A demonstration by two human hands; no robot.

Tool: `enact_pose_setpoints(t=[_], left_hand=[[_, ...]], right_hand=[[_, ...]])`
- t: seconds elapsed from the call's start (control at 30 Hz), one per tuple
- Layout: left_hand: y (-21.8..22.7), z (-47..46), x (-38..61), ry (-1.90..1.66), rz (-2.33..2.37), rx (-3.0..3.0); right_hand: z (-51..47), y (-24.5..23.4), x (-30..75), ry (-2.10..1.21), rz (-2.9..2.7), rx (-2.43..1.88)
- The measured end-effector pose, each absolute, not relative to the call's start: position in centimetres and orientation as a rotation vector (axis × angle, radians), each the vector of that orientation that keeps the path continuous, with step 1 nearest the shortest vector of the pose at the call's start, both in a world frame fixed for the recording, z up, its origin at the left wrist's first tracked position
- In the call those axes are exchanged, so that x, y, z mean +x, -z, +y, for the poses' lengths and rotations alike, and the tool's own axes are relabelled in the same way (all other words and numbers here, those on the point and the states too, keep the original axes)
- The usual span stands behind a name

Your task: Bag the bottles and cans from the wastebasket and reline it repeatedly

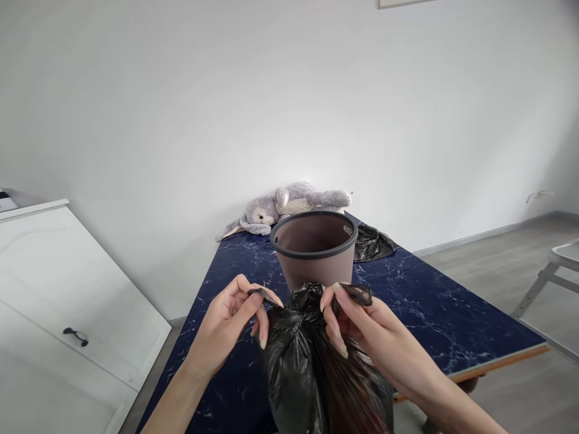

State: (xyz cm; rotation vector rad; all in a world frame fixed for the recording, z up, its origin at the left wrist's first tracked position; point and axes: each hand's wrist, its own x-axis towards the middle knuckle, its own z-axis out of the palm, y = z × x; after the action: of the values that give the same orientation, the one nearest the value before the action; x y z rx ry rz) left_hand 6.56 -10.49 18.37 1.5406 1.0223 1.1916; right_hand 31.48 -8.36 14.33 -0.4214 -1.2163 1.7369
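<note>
A filled black garbage bag (298, 361) stands close to me at the near end of the table, its neck gathered together at the top. My left hand (233, 319) pinches one thin black end of the bag between thumb and fingers, on the left of the neck. On the other side, my right hand (353, 316) pinches a second black end, which sticks out to the right past the thumb. Just behind the bag is a brownish trash can (312, 265) with a dark rim. It is upright, and its lower part is hidden by the bag.
A grey plush rabbit (289, 202) lies against the wall at the table's far end. Another black plastic bag (373, 243) lies flat right of the can. The blue marbled table (429, 307) has a white cabinet (67, 313) to its left and a folding chair (543, 271) to its right.
</note>
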Motion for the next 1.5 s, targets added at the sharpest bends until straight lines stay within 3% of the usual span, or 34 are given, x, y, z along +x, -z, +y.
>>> enact_pose_setpoints(t=[0.33, 0.73, 0.9, 1.03, 1.5], left_hand=[[-22.6, -11.8, 8.9, -1.097, 0.919, 1.789], [-20.3, -11.8, 5.1, -1.136, 0.990, 1.749], [-20.3, -12.3, 6.3, -1.208, 0.931, 1.673], [-20.6, -12.6, 7.9, -1.203, 0.858, 1.664], [-19.9, -13.4, 8.3, -1.164, 0.794, 1.567]], right_hand=[[-10.2, -16.7, 31.8, -1.427, -1.698, -0.484], [-10.7, -14.5, 32.3, -1.302, -1.804, -0.569], [-10.8, -13.2, 31.3, -0.772, -1.859, -0.709], [-10.6, -13.5, 30.0, -0.587, -2.013, -0.677], [-11.3, -14.1, 29.5, -0.884, -1.996, -0.397]])
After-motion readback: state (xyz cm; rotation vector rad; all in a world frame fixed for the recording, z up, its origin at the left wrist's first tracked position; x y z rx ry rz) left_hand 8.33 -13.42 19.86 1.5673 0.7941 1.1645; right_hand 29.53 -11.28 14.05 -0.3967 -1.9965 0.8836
